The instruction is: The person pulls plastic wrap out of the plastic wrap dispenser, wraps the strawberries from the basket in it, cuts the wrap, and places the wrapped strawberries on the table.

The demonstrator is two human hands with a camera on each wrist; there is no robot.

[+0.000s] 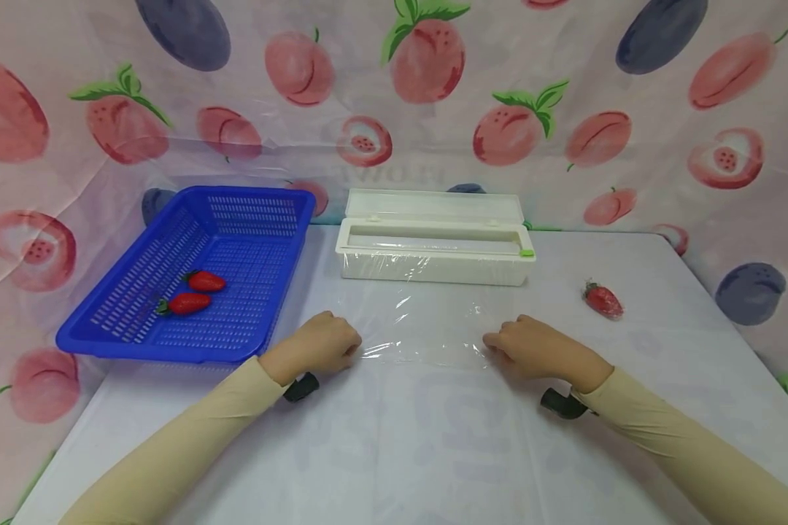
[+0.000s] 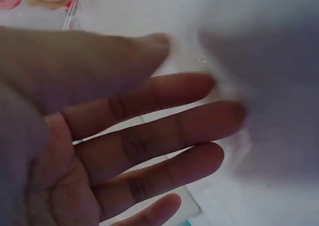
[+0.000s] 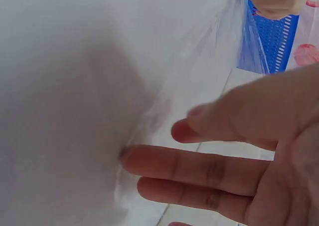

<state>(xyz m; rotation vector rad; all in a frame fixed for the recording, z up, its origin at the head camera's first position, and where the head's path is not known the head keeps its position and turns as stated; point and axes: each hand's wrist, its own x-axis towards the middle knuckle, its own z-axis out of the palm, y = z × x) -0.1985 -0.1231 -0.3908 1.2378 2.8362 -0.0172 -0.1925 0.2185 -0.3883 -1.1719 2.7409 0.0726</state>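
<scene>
A sheet of clear plastic wrap [image 1: 427,328] stretches from the white wrap dispenser box [image 1: 433,266] toward me, its near edge spanning both hands. At that edge's left end my left hand [image 1: 325,341] holds the film; in the left wrist view the thumb [image 2: 144,49] lies close over the index finger. My right hand [image 1: 541,350] pinches the right end between thumb [image 3: 219,118] and index finger, the other fingers loosely extended. The dispenser's lid [image 1: 433,206] stands raised at the back. Where exactly the film meets the left fingertips is blurred.
A blue plastic basket [image 1: 279,292] at the left holds two strawberries [image 1: 190,302]. Another strawberry [image 1: 604,300], shiny as if wrapped in film, lies on the white tabletop [image 1: 433,452] at the right. A fruit-print cloth [image 1: 433,146] hangs behind the table.
</scene>
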